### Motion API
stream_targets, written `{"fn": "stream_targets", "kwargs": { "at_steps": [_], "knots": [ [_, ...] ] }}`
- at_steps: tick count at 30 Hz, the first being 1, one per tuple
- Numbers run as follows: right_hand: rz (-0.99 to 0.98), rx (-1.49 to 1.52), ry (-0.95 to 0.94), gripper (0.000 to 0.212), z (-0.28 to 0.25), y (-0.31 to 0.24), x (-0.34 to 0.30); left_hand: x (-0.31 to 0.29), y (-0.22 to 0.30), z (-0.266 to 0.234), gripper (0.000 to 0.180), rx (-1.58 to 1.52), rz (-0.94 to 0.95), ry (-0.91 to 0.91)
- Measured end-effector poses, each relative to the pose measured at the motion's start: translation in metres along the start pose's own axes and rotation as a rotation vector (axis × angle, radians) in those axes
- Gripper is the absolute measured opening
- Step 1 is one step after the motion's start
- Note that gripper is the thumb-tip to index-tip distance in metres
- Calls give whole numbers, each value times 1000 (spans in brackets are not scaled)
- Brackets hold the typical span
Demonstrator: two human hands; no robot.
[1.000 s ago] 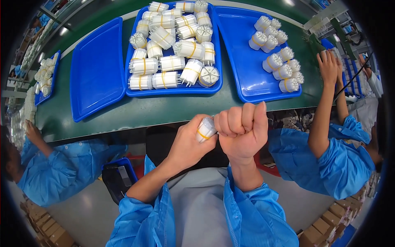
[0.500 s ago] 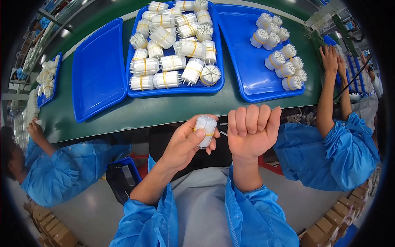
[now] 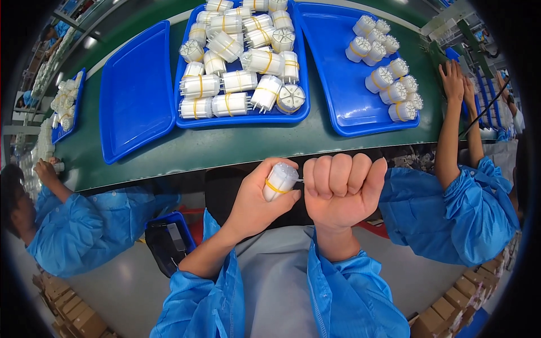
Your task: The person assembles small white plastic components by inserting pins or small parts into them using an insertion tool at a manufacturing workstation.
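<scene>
My left hand (image 3: 256,194) is wrapped round a white cylindrical bundle (image 3: 280,181) with a yellow rubber band about its middle. The bundle is tilted, its segmented round end facing up and away from me. Beside it, my right hand (image 3: 345,191) is closed in a fist with the fingers curled toward me. From the fist's left side a thin-pronged tool (image 3: 299,180) pokes out and meets the bundle's side. Most of this tool is hidden in the fist, so its exact kind cannot be made out.
Ahead on the green table (image 3: 141,170) a blue tray (image 3: 242,121) holds many similar banded bundles. The right blue tray (image 3: 332,84) carries two clusters of them; the left blue tray (image 3: 135,96) is bare. Co-workers in blue sit at left (image 3: 84,225) and right (image 3: 451,208).
My right fist has moved left, against the bundle. The left hand has turned the bundle from upright to tilted. Two prongs showed apart at the fist earlier; now one short tip shows.
</scene>
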State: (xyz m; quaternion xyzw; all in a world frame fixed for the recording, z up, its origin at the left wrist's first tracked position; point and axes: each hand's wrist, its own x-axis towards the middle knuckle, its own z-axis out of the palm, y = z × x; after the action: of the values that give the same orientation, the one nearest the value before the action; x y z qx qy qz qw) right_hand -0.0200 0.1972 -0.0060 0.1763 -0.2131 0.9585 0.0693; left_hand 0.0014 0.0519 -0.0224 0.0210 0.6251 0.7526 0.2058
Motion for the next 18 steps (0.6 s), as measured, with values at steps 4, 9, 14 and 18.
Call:
{"fn": "stream_targets", "kwargs": {
  "at_steps": [4,9,14,18],
  "knots": [
    [20,-7,-19,51,-1,4,-1,-1,8,4,38,97,50,29],
    [137,-100,8,49,-3,4,-1,-2,3,1,36,183,28,38],
    [243,-31,59,50,-1,8,14,3,-8,-4,41,-51,26,46],
    [-15,72,146,51,-6,-7,23,6,1,-21,43,-487,65,-170]
  ]
}}
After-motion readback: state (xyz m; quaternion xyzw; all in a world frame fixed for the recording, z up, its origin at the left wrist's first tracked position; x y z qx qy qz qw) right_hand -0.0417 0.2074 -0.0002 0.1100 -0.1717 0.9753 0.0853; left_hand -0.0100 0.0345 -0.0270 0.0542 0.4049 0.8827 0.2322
